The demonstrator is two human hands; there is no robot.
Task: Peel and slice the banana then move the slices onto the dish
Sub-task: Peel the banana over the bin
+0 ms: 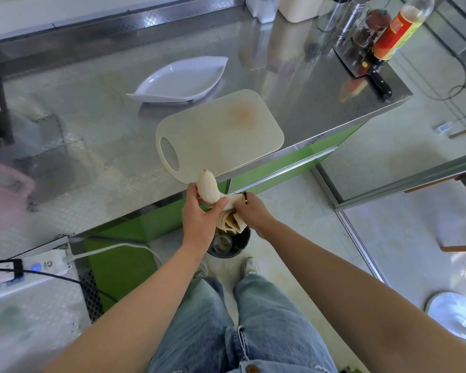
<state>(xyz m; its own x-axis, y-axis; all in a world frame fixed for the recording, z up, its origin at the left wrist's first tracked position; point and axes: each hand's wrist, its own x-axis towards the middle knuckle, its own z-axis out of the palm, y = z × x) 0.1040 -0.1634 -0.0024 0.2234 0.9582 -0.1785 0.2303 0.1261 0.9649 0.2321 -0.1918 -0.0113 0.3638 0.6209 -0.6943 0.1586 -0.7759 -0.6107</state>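
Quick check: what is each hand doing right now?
Left hand: closed on the banana, flesh bared.
Right hand: closed on the peel, held over the bin.

Steel counter [97, 146] bearing cutting board [221, 130], white dish [180, 80], knife [361, 68], sauce bottle [396, 33], jars [366, 28].

Location type: kitchen work area. Evidence: a stainless-steel counter [97, 146] fills the centre and left of the frame, carrying a pale cutting board [218, 130] and a white dish [180, 80]. At upper right stand a sauce bottle [398, 33], glass jars [369, 25] and a cleaver [361, 65]. A waste bin [229, 244] sits on the tiled floor at centre.
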